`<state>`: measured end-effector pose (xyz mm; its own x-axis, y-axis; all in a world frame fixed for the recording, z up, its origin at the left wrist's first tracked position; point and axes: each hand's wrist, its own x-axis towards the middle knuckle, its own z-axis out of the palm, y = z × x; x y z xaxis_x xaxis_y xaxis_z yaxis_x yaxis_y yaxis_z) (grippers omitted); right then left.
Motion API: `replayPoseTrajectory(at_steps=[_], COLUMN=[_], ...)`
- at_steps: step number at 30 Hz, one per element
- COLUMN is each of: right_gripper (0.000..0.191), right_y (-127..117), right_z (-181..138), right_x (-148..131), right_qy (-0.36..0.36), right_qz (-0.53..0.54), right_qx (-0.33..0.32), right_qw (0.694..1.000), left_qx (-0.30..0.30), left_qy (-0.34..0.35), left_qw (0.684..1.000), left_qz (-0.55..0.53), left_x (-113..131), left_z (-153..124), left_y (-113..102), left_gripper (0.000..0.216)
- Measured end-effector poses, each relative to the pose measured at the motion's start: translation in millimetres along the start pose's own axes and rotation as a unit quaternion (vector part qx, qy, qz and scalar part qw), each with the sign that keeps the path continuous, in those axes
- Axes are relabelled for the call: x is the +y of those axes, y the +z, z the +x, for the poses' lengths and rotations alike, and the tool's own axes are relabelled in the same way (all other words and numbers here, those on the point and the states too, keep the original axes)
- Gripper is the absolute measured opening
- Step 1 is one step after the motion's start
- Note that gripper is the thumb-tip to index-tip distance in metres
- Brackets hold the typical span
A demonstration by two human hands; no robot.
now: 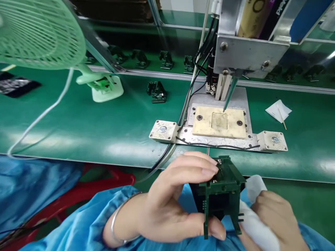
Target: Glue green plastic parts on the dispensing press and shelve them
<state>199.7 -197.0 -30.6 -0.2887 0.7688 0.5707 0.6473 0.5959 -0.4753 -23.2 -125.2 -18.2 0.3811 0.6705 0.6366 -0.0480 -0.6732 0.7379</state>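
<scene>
My left hand [178,202] grips a dark green, box-shaped plastic part [225,181], with fingers on its upper face and the thumb below. Thin prongs stick out of the part's right side, and small metal bits show on its top. In my right hand [274,216] is a white wipe [258,223], bunched around the fingers. The wipe lies close beside the part's right side; I cannot tell whether they touch. Both hands are in front of the green table's near edge, above my lap.
A press-like fixture [220,122] with a cream plate stands on the green table [125,139], a button box [163,130] at its left. A similar dark part [157,91] sits behind. There are also a green fan [104,87], a white paper with a swab [278,111], and cables.
</scene>
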Motion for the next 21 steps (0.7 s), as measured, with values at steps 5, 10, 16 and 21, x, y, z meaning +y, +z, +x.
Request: replayPoseTrajectory(at_steps=[5, 10, 16, 21], right_gripper=[0.031, 0.032, 0.020, 0.011], right_y=[24.0, 40.6, 47.3, 19.7], right_z=[12.7, 31.4, 41.2, -3.2], right_x=[-11.6, -8.2, 13.9, 63.6], right_qy=[-0.044, -0.043, -0.059, 0.099], right_qz=[-0.001, -0.031, -0.049, -0.094], right_qx=[0.043, 0.058, 0.077, 0.218], right_qw=[0.998, 0.997, 0.994, 0.966], left_qx=[0.022, 0.026, 0.045, 0.100], left_qy=[-0.019, -0.020, -0.076, -0.154], left_qw=[1.000, 0.999, 0.996, 0.978], left_qz=[-0.007, -0.012, 0.031, 0.094], left_x=[-1.1, -10.7, -16.3, -61.1], left_z=[2.6, 7.2, 5.0, 35.3], left_y=[8.2, 7.7, 9.1, -52.7], left_gripper=[0.081, 0.074, 0.062, 0.060])
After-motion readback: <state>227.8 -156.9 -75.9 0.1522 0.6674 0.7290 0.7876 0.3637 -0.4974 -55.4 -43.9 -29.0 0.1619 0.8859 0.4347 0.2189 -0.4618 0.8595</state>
